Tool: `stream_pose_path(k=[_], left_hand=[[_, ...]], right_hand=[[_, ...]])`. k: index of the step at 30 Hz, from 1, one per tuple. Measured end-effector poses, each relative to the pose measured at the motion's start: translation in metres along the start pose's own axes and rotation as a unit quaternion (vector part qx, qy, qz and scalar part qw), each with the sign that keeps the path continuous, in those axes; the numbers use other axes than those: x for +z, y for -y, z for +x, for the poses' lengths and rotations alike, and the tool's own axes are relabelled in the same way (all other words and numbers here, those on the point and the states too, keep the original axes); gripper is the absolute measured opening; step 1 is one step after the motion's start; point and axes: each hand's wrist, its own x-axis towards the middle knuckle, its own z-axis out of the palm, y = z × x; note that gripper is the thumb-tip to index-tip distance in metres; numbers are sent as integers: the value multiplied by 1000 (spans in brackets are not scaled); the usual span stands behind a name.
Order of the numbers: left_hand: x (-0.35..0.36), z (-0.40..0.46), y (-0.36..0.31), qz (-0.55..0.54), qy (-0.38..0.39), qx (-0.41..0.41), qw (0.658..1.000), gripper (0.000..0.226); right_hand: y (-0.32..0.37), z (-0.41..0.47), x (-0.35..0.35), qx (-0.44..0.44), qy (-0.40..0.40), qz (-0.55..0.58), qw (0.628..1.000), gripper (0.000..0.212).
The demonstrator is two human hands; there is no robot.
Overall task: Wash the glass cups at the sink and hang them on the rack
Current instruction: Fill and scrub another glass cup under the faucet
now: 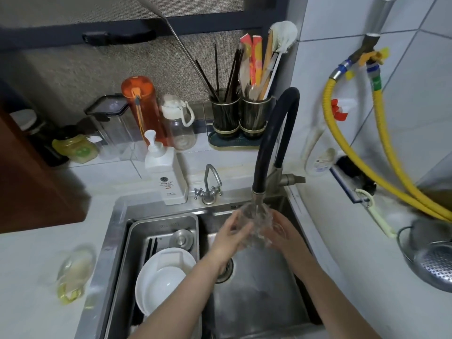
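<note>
Under faucet point(259, 192): both hands' fingers point(236, 227) curled round glass cup point(256, 225).

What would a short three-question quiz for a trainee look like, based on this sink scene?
1. True or false: the glass cup is under the black faucet in running water.
2. Which hands grip the cup: A) only the left hand, B) only the right hand, C) both?
3. What lies in the steel tray in the sink's left part?

Key: 1 true. 2 C. 3 white plates.
</note>
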Motion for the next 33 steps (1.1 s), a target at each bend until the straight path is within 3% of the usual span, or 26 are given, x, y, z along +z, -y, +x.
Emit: stream_pose_path(k=[4,9,11,14,18,22,24,28,31,33], left_hand=[[-13,-20,17,-30,-11,-35,999,37],[-10,-5,0,-7,-34,-8,999,49],[4,-6,-7,13,-18,5,1000,39],[1,-17,-1,16,-9,-19,1000,39],[-14,-17,-6,11,-47,-20,999,44],[4,-15,-13,54,-38,-30,997,43],[7,-21,-8,60,-35,-38,997,36],[0,-19,-4,46,-64,-24,997,45],[1,-12,-10,27,-49,-24,998,67],[7,-11,-14,33,-36,-10,999,66]], right_hand=[[-26,-15,13,25,26,-29,999,46],[-6,-1,17,11,7,-19,1000,36],[-2,-7,8,6,-17,-15,1000,30],[-6,-24,10,12,3,-4,1000,37],[1,-14,23,25,17,-55,998,29],[-3,-8,9,28,-26,-50,998,42],[-8,-15,9,33,-42,-32,998,39],[-13,-17,19,45,-36,-12,998,36],[-5,-10,18,55,-53,32,997,35],[1,-7,14,50,-56,22,997,32]])
